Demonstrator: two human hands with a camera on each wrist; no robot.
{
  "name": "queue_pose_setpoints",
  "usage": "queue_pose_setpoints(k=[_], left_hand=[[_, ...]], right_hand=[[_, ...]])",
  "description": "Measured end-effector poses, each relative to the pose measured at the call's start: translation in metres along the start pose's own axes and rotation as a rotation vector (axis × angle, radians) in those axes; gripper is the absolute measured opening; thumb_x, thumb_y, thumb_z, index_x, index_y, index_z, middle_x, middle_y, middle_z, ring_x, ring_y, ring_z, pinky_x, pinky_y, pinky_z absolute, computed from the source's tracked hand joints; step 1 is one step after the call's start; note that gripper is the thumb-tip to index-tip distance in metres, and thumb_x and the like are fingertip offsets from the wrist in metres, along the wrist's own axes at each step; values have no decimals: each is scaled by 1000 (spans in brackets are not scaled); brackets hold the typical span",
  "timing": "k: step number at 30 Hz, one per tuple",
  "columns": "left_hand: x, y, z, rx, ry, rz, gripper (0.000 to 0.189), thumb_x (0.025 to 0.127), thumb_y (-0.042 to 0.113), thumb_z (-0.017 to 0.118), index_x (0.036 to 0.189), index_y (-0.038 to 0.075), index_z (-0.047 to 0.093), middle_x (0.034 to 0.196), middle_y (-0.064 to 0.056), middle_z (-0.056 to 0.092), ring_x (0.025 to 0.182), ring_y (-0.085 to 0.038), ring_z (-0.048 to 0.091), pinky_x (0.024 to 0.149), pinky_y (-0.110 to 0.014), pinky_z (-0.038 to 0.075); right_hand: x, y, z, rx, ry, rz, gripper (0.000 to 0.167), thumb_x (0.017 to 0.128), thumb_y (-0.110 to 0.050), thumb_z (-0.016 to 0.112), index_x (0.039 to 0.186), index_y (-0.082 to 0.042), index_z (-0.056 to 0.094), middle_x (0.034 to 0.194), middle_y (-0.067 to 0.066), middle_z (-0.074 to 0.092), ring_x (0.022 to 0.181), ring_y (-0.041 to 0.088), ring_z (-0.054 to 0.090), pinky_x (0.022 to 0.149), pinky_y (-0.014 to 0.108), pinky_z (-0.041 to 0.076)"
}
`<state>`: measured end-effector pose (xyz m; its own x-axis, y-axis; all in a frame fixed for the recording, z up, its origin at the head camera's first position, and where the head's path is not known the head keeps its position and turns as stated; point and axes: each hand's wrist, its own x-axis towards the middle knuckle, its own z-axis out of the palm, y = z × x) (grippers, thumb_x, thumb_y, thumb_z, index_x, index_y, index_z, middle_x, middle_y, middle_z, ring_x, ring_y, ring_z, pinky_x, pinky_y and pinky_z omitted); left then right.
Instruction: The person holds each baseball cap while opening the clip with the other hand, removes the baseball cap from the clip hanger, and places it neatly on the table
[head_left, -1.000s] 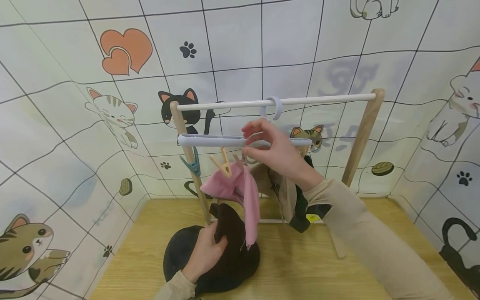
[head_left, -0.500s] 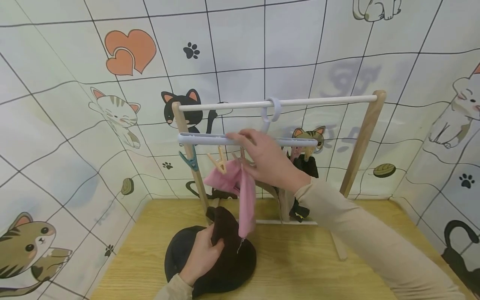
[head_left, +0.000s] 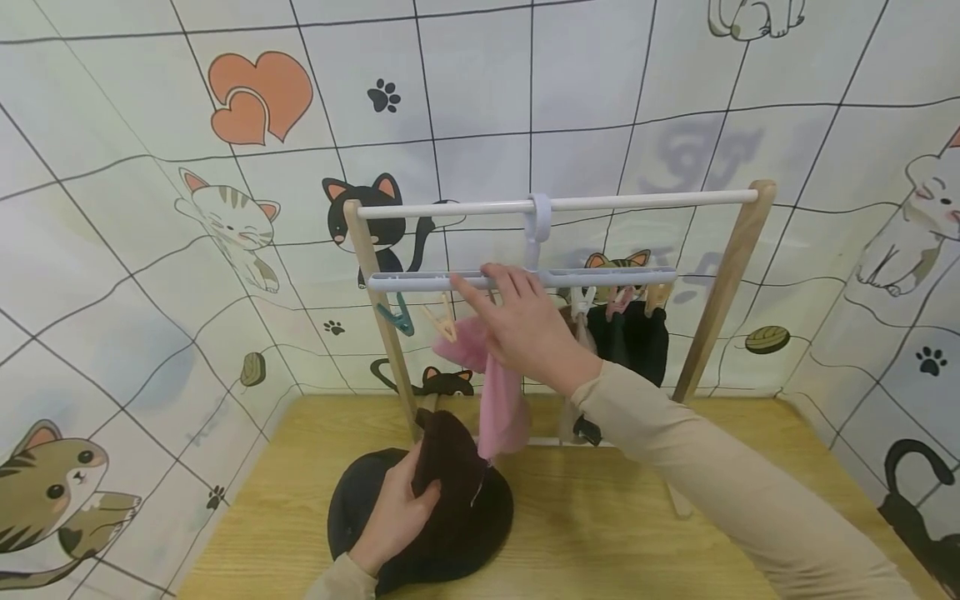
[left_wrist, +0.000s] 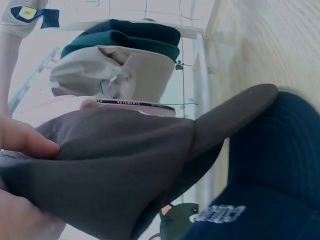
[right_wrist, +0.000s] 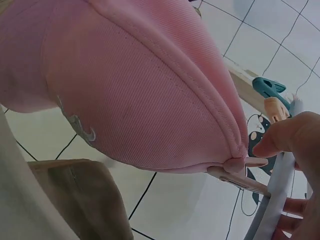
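Observation:
My left hand (head_left: 397,517) pinches a dark brown cap (left_wrist: 110,150) between thumb and fingers, just above a navy cap (left_wrist: 270,165) on the table. With the right hand (head_left: 532,329) I grip the pale lavender clip hanger (head_left: 420,284), the thumb and fingers on opposite sides of its bar in the right wrist view. From one of its clothespins hangs a pink cap (right_wrist: 140,95), right below that hand. A beige cap (left_wrist: 125,75) and a dark green cap (left_wrist: 145,40) hang farther along; in the head view the right arm partly hides them.
The hanger hooks over the white rod (head_left: 660,200) of a small wooden rack (head_left: 723,292). A teal clothespin (head_left: 397,315) and a cream clothespin (head_left: 442,321) hold nothing at the bar's left end. Cat-patterned walls surround the wooden table (head_left: 600,517).
The hanger has turned, its right end swinging rightward, so the bar lies nearly parallel to the rod. The caps on it swung along. My left hand has barely moved with the brown cap.

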<state>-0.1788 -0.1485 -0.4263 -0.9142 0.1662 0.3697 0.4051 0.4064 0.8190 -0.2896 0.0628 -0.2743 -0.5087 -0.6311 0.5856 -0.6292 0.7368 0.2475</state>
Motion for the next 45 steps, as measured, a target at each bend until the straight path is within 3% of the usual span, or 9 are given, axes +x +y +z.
queue_pose_setpoints(k=[7,12,19,22,25,30,33,42,45], left_hand=[[-10,-10,-7,-63,-10,-92,67,84,-13,58,145,-2,35,143,-21,43,131,-36,40,102,-54,33],[-13,-17,-12,-151,0,-204,73,86,-10,58,149,-4,22,151,-26,28,138,-41,25,107,-58,21],[-18,-29,-17,-198,68,-348,73,85,-3,59,148,-5,22,144,-27,36,131,-41,37,103,-55,30],[-19,-32,-20,-204,88,-410,72,87,4,61,147,-4,22,144,-26,36,131,-41,35,104,-56,29],[-20,-35,-22,-138,105,-443,67,89,13,63,145,-2,27,142,-25,38,130,-41,36,103,-58,29],[-22,-41,-26,108,154,-476,57,95,30,60,137,-3,38,135,-29,46,123,-46,44,97,-59,36],[-22,-43,-28,205,182,-482,57,97,37,56,133,-5,41,131,-33,48,118,-48,48,93,-59,40],[-21,-45,-32,271,179,-496,59,97,38,55,130,-8,41,128,-37,49,115,-51,50,89,-59,42],[-21,-47,-34,312,227,-436,52,95,32,60,125,-8,45,123,-35,54,110,-50,53,87,-57,44]], right_hand=[[-4,7,6,-37,-14,15,72,90,-25,65,152,-21,30,139,21,38,125,38,38,105,49,30],[-4,8,9,-22,33,9,71,88,-23,68,150,-21,34,136,21,40,121,38,41,102,49,33],[-3,8,12,30,83,3,73,84,-18,71,149,-22,37,134,22,43,121,39,42,103,49,33],[-3,8,13,33,81,4,73,84,-18,71,148,-23,37,134,21,43,121,39,42,102,50,33],[-3,9,12,41,88,2,70,85,-19,70,148,-22,38,134,21,43,121,38,42,101,50,34],[-3,9,11,74,106,11,65,87,-20,70,145,-22,41,132,21,44,121,38,42,101,51,34],[-3,9,11,91,109,23,61,88,-21,69,143,-23,43,132,22,44,120,38,42,100,52,34],[-3,10,13,78,118,27,56,89,-22,66,141,-24,44,130,22,44,118,39,43,97,52,34],[-3,10,13,61,115,24,58,88,-21,68,140,-24,45,129,20,45,116,37,44,96,52,35]])
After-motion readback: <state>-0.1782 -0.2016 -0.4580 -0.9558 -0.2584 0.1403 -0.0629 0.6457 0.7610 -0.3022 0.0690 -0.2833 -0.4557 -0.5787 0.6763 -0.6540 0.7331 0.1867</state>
